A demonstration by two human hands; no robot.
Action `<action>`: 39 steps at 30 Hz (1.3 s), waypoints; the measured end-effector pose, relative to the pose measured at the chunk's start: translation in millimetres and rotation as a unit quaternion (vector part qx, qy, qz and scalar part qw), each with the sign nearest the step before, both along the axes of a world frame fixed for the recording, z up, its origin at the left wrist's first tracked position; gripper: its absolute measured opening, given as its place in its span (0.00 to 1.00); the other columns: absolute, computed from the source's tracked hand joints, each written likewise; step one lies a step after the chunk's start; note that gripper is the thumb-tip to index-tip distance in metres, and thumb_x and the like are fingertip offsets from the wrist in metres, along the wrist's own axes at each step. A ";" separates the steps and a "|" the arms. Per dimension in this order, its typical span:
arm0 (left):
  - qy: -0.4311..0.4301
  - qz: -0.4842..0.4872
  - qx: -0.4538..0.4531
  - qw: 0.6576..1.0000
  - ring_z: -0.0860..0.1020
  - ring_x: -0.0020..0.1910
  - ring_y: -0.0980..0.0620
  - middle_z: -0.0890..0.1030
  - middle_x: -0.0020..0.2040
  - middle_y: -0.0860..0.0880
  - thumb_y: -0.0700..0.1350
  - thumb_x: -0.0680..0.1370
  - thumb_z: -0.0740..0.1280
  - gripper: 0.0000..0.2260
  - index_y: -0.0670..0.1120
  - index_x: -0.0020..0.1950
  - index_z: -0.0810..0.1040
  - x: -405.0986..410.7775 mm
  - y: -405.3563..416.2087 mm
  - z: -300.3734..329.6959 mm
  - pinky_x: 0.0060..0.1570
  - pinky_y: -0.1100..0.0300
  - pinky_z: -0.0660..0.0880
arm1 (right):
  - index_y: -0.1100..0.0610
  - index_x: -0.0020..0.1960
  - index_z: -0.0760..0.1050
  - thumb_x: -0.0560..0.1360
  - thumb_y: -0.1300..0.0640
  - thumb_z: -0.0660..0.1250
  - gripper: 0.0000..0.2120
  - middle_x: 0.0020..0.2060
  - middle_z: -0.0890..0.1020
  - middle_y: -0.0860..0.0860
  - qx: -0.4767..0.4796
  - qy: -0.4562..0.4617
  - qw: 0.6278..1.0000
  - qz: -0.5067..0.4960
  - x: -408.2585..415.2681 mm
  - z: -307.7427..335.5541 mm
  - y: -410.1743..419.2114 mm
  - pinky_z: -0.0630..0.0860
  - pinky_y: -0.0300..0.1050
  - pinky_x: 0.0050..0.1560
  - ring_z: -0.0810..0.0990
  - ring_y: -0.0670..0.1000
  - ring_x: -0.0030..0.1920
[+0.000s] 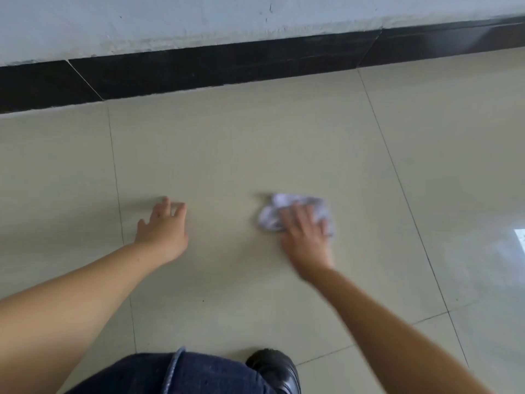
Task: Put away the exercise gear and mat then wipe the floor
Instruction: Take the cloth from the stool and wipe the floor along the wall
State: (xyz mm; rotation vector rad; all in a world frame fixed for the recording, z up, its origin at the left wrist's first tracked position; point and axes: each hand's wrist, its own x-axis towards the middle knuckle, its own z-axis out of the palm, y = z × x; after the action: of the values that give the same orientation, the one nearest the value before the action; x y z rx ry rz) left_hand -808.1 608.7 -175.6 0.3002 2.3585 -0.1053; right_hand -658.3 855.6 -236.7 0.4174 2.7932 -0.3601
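I am down low, wiping the floor [255, 143] with a crumpled white cloth [287, 211]. My right hand [305, 237] lies on top of the cloth with the fingers spread out. It looks like I am pressing it flat on the tile and not squeezing it, but the hand is blurry, so I cannot be sure how my grip sits.

My left hand [163, 230] is flat on the floor, well apart from the cloth. Its fingers are open and it holds nothing. I think it is holding me steady.

I see no mat or exercise gear here, so I think that part is done.

To wipe well, I should push down evenly and go in rows, so no spot gets missed. I should go right up to the black baseboard [199, 72]. The cloth is bunched up, so spreading it out would clean more at once. My knee [184, 373] and black shoe [277, 368] should stay off the wiped part.
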 end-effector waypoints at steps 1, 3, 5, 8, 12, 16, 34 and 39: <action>0.000 0.002 -0.001 1.000 0.48 0.77 0.43 0.44 0.78 0.42 0.43 0.80 0.56 0.27 0.48 0.77 0.51 0.7 1.3 -0.3 0.71 0.41 0.57 | 0.51 0.76 0.59 0.75 0.50 0.51 0.29 0.74 0.63 0.56 0.012 0.007 0.996 -0.094 -0.8 4.1 42.0 0.63 0.67 0.66 0.59 0.58 0.74; 0.003 -0.003 -0.011 1.000 0.50 0.76 0.40 0.46 0.77 0.38 0.43 0.80 0.57 0.26 0.46 0.76 0.52 2.1 4.7 -1.6 0.69 0.42 0.61 | 0.51 0.78 0.51 0.79 0.51 0.49 0.27 0.77 0.52 0.55 0.018 -0.037 0.952 -0.302 -2.0 12.7 115.4 0.52 0.64 0.71 0.48 0.57 0.77; 0.020 -0.021 -0.032 0.999 0.57 0.73 0.36 0.51 0.75 0.35 0.43 0.80 0.58 0.24 0.44 0.74 0.55 1.1 11.2 -2.0 0.65 0.44 0.66 | 0.49 0.78 0.46 0.81 0.47 0.45 0.26 0.78 0.45 0.52 0.001 -0.106 0.881 -0.461 -20.9 19.5 156.0 0.44 0.67 0.71 0.41 0.59 0.77; 0.026 0.008 -0.040 0.999 0.64 0.68 0.34 0.58 0.71 0.35 0.47 0.80 0.58 0.22 0.46 0.72 0.56 -4.7 28.8 3.8 0.60 0.45 0.69 | 0.48 0.78 0.44 0.82 0.44 0.44 0.27 0.78 0.41 0.52 -0.007 -0.127 0.882 -0.453 -77.2 19.4 109.5 0.41 0.67 0.70 0.38 0.60 0.76; 0.010 0.076 -0.025 0.997 0.55 0.73 0.35 0.49 0.76 0.39 0.55 0.79 0.61 0.30 0.53 0.76 0.49 -12.7 40.9 2.1 0.65 0.37 0.64 | 0.47 0.78 0.48 0.82 0.46 0.47 0.25 0.78 0.43 0.49 -0.031 -0.026 0.996 -0.081 -127.8 29.9 -47.3 0.44 0.62 0.73 0.41 0.56 0.77; -0.033 0.123 -0.009 0.992 0.36 0.75 0.38 0.31 0.76 0.45 0.66 0.72 0.65 0.46 0.57 0.76 0.35 -5.0 38.1 -9.6 0.65 0.29 0.55 | 0.46 0.77 0.50 0.82 0.48 0.48 0.24 0.78 0.50 0.49 -0.007 -0.004 0.972 0.235 -166.1 21.6 -74.3 0.53 0.60 0.69 0.51 0.55 0.76; -0.042 0.142 -0.050 0.988 0.33 0.73 0.32 0.26 0.73 0.41 0.70 0.64 0.68 0.58 0.54 0.73 0.27 2.3 53.2 -18.8 0.65 0.31 0.59 | 0.44 0.77 0.45 0.81 0.45 0.45 0.25 0.78 0.41 0.51 -0.016 0.003 0.999 0.038 -248.9 7.8 -41.2 0.35 0.64 0.71 0.38 0.56 0.77; -0.039 0.147 -0.033 0.988 0.32 0.73 0.33 0.24 0.72 0.42 0.69 0.65 0.68 0.57 0.55 0.74 0.27 2.3 49.1 -17.8 0.66 0.31 0.58 | 0.42 0.77 0.43 0.82 0.44 0.41 0.24 0.77 0.41 0.48 -0.040 -0.041 0.950 0.306 -263.8 15.9 -114.5 0.35 0.63 0.72 0.36 0.54 0.76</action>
State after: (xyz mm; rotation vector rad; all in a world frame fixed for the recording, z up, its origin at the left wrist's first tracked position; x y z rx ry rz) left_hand -805.7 657.8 -193.4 -0.0766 2.2893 -0.0300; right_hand -922.1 741.1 -220.8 -0.4426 2.6381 -0.2950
